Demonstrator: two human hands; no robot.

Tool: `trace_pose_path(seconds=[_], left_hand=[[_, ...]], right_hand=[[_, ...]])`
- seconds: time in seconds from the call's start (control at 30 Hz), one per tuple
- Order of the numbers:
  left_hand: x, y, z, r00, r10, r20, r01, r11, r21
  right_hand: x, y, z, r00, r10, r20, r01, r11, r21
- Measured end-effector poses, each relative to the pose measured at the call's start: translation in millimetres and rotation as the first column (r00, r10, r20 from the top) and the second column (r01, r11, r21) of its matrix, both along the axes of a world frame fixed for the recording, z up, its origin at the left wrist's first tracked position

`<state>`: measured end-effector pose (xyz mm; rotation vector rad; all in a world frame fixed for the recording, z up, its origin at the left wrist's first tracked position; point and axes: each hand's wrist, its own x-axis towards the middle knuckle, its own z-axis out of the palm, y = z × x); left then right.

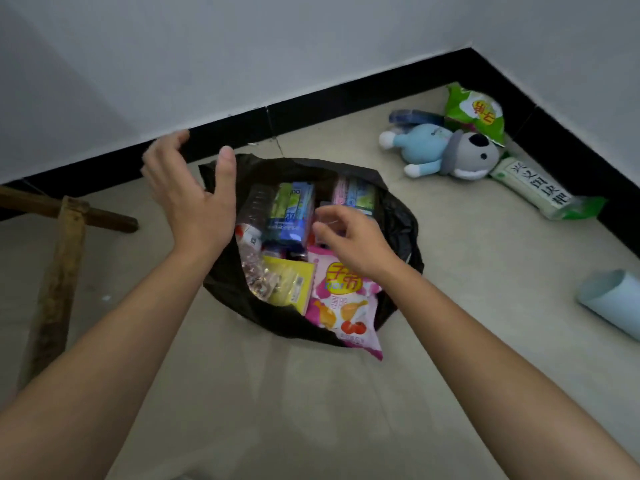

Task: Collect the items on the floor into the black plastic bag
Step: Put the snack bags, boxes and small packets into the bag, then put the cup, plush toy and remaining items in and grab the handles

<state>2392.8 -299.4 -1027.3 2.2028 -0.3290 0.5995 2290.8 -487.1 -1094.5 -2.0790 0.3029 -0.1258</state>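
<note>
The black plastic bag (398, 216) lies open on the floor at the frame's centre, packed with packets, a pink snack packet (343, 306) jutting over its lower rim; the left hand (194, 202) hovers spread over its upper-left edge; the right hand (353, 240), loosely curled and holding nothing, hangs above the contents; upper right lie a plush koala (443, 150), a green snack bag (474, 112) and a white-and-green packet (540, 192); a pale blue roll (613, 303) sits at the right edge.

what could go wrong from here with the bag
1. The pink snack packet hangs over the near rim of the black bag and may slide out if the bag shifts.
2. The bag already looks full, and neither the left hand nor the right hand visibly grips its rim, so the bulky koala plush may not fit.
3. The light blue roll lies far right, apart from the others, and is easy to miss.
</note>
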Motion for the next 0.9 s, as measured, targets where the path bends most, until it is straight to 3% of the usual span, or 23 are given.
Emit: trace_pose_path(seconds=[0.1, 0.2, 0.33, 0.47, 0.6, 0.67, 0.73, 0.8, 0.9], left_hand=[[0, -46, 10, 0.991, -0.125, 0.048, 0.123, 0.991, 0.045], [-12, -101, 7, 0.959, -0.273, 0.079, 0.269, 0.961, 0.059], [-51, -164, -18, 0.88, -0.473, -0.044, 0.472, 0.859, 0.199], [-92, -196, -57, 0.739, -0.64, -0.208, 0.669, 0.663, 0.337], [-106, -215, -94, 0.666, -0.657, -0.354, 0.737, 0.503, 0.452], [-106, -227, -105, 0.658, -0.627, -0.416, 0.745, 0.463, 0.481], [-104, -241, -111, 0.66, -0.596, -0.457, 0.747, 0.458, 0.482], [-100, -254, -113, 0.667, -0.588, -0.458, 0.739, 0.444, 0.507], [-91, -275, -116, 0.671, -0.609, -0.422, 0.723, 0.411, 0.556]], right_hand=[[-20, -47, 5, 0.962, -0.261, 0.084, 0.26, 0.965, 0.014], [-50, -98, 10, 0.85, -0.509, 0.133, 0.507, 0.86, 0.052], [-111, -165, -11, 0.683, -0.727, 0.071, 0.731, 0.681, -0.05], [-179, -213, -44, 0.495, -0.847, -0.192, 0.687, 0.517, -0.511], [-216, -243, -70, 0.266, -0.847, -0.461, 0.454, 0.532, -0.715], [-210, -252, -75, 0.319, -0.849, -0.422, 0.399, 0.524, -0.753], [-191, -261, -73, 0.467, -0.825, -0.318, 0.391, 0.516, -0.762], [-166, -267, -70, 0.595, -0.748, -0.295, 0.336, 0.565, -0.754], [-136, -270, -81, 0.66, -0.676, -0.327, 0.372, 0.672, -0.641]])
